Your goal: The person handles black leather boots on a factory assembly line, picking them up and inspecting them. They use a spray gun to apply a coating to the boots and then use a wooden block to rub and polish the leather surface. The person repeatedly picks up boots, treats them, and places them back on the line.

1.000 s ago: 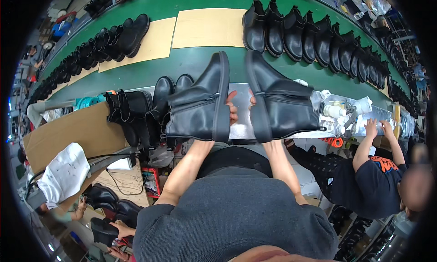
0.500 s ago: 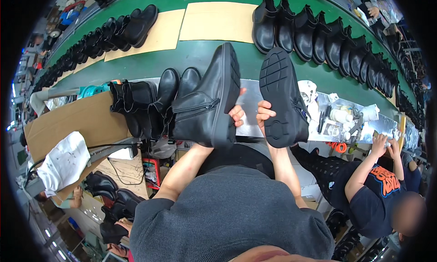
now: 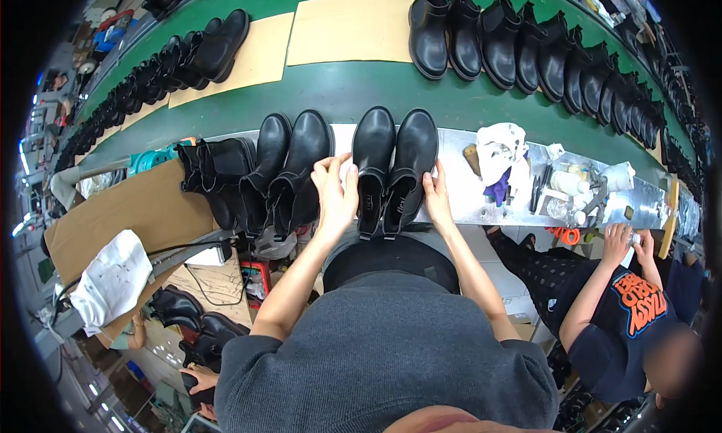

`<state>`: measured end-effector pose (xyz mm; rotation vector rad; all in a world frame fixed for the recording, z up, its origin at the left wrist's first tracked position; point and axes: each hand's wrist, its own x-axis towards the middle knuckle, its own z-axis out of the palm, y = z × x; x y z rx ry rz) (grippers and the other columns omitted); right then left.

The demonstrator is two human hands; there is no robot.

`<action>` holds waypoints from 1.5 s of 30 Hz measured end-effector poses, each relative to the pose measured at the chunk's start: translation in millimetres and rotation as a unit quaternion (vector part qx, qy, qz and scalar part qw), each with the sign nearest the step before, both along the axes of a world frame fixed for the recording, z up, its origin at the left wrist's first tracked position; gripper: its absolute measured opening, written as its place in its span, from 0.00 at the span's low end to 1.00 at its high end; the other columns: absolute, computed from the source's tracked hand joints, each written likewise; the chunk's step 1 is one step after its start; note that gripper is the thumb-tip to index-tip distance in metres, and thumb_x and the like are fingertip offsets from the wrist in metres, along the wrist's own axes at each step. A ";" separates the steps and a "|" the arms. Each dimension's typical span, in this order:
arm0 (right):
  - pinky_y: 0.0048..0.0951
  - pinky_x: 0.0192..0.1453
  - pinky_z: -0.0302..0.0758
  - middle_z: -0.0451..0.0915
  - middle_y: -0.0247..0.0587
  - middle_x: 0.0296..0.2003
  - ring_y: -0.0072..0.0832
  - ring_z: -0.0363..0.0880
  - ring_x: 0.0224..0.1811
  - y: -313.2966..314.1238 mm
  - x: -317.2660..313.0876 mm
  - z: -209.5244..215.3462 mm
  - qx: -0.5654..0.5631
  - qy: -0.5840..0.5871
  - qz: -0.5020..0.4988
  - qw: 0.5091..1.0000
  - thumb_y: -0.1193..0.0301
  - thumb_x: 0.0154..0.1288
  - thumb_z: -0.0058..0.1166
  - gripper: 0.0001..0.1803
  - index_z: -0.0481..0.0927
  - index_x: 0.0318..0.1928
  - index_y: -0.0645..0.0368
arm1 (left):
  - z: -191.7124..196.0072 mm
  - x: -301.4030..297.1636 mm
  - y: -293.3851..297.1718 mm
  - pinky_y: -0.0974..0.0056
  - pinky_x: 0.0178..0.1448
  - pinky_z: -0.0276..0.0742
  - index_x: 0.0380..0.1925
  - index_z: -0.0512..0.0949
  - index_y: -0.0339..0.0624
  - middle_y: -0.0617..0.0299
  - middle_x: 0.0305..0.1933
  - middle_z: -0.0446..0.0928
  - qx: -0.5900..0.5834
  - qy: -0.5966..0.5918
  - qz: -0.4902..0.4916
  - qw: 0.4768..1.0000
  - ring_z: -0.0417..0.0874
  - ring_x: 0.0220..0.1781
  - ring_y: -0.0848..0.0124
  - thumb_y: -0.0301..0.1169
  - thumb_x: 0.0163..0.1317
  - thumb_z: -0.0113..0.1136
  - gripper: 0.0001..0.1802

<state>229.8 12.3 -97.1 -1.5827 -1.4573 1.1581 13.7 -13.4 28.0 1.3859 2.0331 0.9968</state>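
Observation:
A pair of black ankle boots stands upright side by side on the metal bench edge before me, toes pointing away: the left boot (image 3: pixel 373 143) and the right boot (image 3: pixel 416 143). My left hand (image 3: pixel 336 191) is open beside the left boot, fingers extended, in the gap before the neighbouring boots; it holds nothing. Along the outer side of the right boot lies my right hand (image 3: pixel 436 195), fingers stretched out and not wrapped round it. Close to my left hand another black boot (image 3: pixel 307 143) stands next to more boots.
Boots (image 3: pixel 502 38) line the far right of the green table (image 3: pixel 331 91), more the far left, around tan sheets (image 3: pixel 350 31). A white cloth (image 3: pixel 500 143) and bottles (image 3: pixel 568 183) occupy the bench right. Cardboard (image 3: pixel 124 204) leans left. A co-worker (image 3: pixel 609 313) works at right.
Both boots, earlier raised in my hands with a side zip and a sole showing, now stand upright on the bench. My left hand has let go and moved left; my right hand has loosened.

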 end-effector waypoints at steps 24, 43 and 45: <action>0.28 0.48 0.73 0.75 0.42 0.43 0.29 0.79 0.41 66.0 15.4 99.1 -0.049 0.176 -0.048 0.982 0.62 0.69 0.51 0.32 0.58 0.67 0.64 | 79.0 -106.1 153.4 0.58 0.41 0.76 0.35 0.80 0.34 0.46 0.32 0.81 -0.056 -0.001 -0.069 0.996 0.84 0.36 0.59 0.33 0.60 0.59 0.12; 0.46 0.52 0.75 0.60 0.61 0.58 0.55 0.61 0.58 396.7 -58.8 140.0 0.038 -0.457 0.135 0.878 0.55 0.46 0.70 0.35 0.76 0.56 0.51 | -43.8 -335.6 327.0 0.58 0.56 0.74 0.48 0.77 0.38 0.48 0.46 0.81 -0.048 0.190 -0.029 0.980 0.81 0.50 0.55 0.26 0.51 0.56 0.21; 0.42 0.50 0.77 0.73 0.53 0.45 0.49 0.68 0.52 403.2 -65.3 107.1 0.140 -0.434 0.149 0.877 0.61 0.47 0.69 0.23 0.81 0.41 0.61 | -31.1 -328.8 331.7 0.57 0.55 0.75 0.47 0.78 0.38 0.48 0.44 0.81 -0.032 0.217 0.013 0.976 0.82 0.49 0.55 0.25 0.50 0.56 0.21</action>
